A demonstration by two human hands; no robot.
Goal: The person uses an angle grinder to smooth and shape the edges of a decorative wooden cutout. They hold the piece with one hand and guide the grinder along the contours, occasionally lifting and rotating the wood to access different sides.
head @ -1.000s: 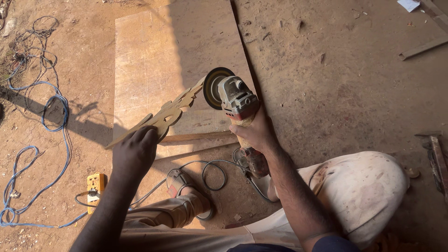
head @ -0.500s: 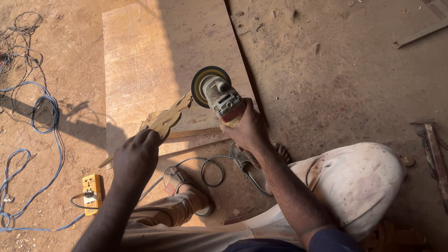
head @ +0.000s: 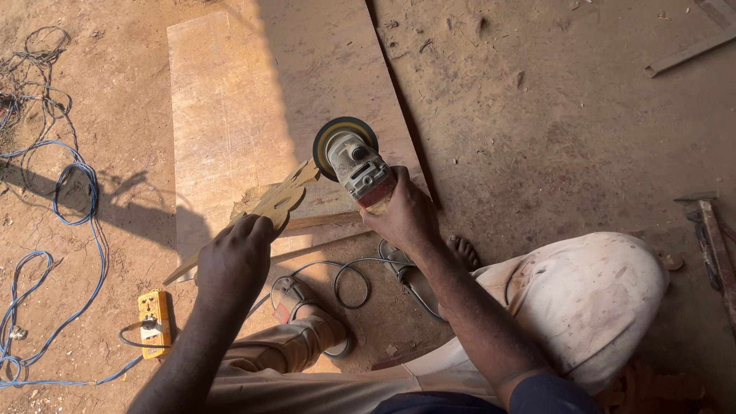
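My right hand (head: 404,217) grips the body of an angle grinder (head: 354,161), whose round sanding disc touches the far tip of a carved wooden piece (head: 278,201). My left hand (head: 234,259) presses down on the near part of that scroll-shaped piece and covers its middle. The piece lies slanted on the near end of a large flat wooden board (head: 253,100) on the ground. The grinder's black cord (head: 349,280) loops on the dirt between my feet.
A yellow power socket box (head: 155,322) lies on the dirt at the lower left, with blue cable (head: 65,230) coiling further left. My sandalled feet (head: 307,314) rest by the board's near edge. Wooden strips lie at the far right (head: 717,245) and top right (head: 690,52).
The view has shifted, so the board and hands sit a little lower and left in frame. The grinder's disc stays at the tip of the carved piece, and my left hand keeps holding it.
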